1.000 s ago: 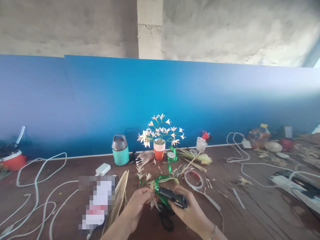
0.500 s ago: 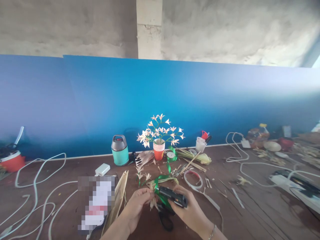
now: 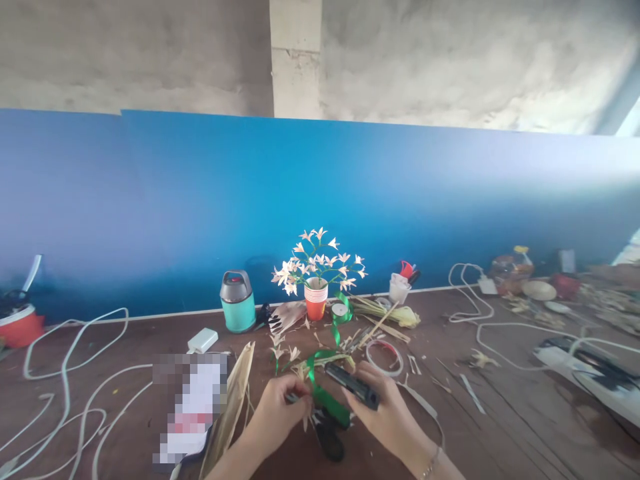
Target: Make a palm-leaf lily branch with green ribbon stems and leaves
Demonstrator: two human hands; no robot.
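My left hand (image 3: pixel 280 410) is closed, thumb against fingers, on a small pale husk piece (image 3: pixel 306 420) that is mostly hidden. My right hand (image 3: pixel 383 403) grips a black glue gun (image 3: pixel 353 385), its barrel pointing up and left towards the left hand. Green ribbon (image 3: pixel 317 390) curls between both hands and passes under the glue gun. Below it lies a black looped object (image 3: pixel 329 440), blurred, perhaps scissors handles. Just beyond the left hand are loose pale husk flowers (image 3: pixel 293 355) on green stems. Farther back, a red paper cup (image 3: pixel 316 308) holds a branching spray of similar flowers (image 3: pixel 325 263).
A teal lidded container (image 3: pixel 239 312) stands left of the cup. Behind the right hand are a tape roll (image 3: pixel 385 358), husk strips (image 3: pixel 387 310) and a white cup of tools (image 3: pixel 400 289). White cables (image 3: pixel 75 373) cross the left side; a power strip (image 3: pixel 583 373) lies right.
The glue gun has shifted slightly right, away from the left hand. The left hand has turned, and the husk petals that hung below its fingers show less.
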